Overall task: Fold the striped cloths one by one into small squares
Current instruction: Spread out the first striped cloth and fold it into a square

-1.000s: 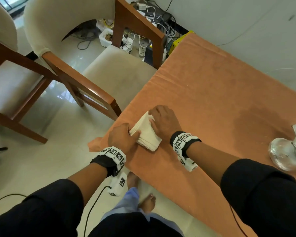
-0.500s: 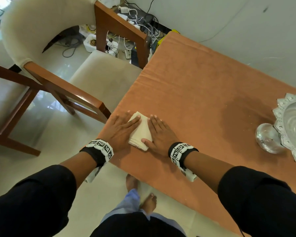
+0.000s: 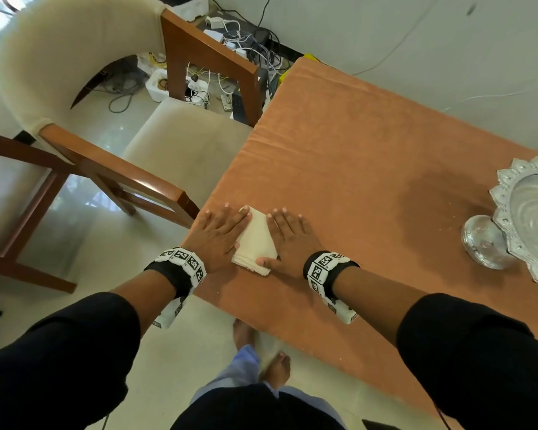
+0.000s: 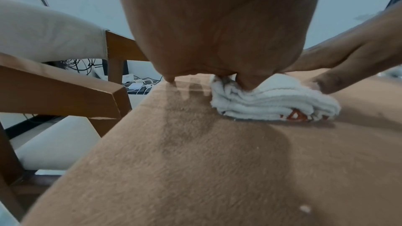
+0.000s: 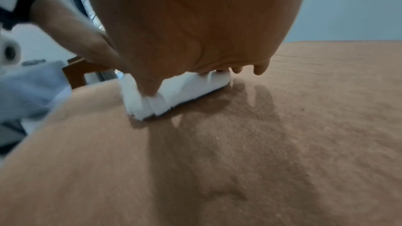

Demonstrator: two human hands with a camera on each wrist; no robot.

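Note:
A cream cloth [image 3: 257, 240], folded into a small thick square, lies near the left corner of the orange-covered table [image 3: 370, 156]. My left hand [image 3: 221, 231] lies flat with straight fingers along the cloth's left side, its thumb and forefinger on the cloth's edge. Flat on the other side is my right hand [image 3: 288, 235], thumb across the near corner. The left wrist view shows the stacked layers of the cloth [image 4: 272, 102] with an orange mark at one corner and the left hand [image 4: 217, 40] above it. In the right wrist view the right hand [image 5: 191, 32] presses the cloth [image 5: 174, 90].
A silver pedestal bowl [image 3: 522, 218] stands at the table's right edge. A cushioned wooden chair [image 3: 115, 125] sits close to the table's left side. Cables and power strips [image 3: 218, 57] lie on the floor behind it. My bare feet [image 3: 261, 358] are under the near edge.
A second ago both hands gripped the cloth with curled fingers. They have since flattened out beside it and press it down on the table. The head view has shifted right.

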